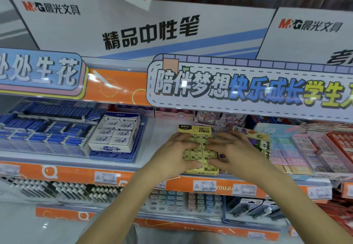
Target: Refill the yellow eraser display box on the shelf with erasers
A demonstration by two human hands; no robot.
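The yellow eraser display box (pixel 195 129) stands on the middle shelf, its back flap printed with a rabbit and "2B". Rows of small yellow erasers (pixel 198 153) fill it. My left hand (pixel 174 153) lies flat over the box's left side, fingers spread on the erasers, thumb near the front edge. My right hand (pixel 232 151) lies flat on the right side, fingers pressing the erasers. Neither hand is closed around a single eraser. Parts of the box and several erasers are hidden under my palms.
A white eraser box (pixel 114 136) stands to the left, with blue packs (pixel 44 127) beyond it. Pastel and pink eraser boxes (pixel 298 148) crowd the right. A shelf banner (pixel 248 89) overhangs above. Orange price rail (pixel 114 177) runs along the shelf front; pens hang below.
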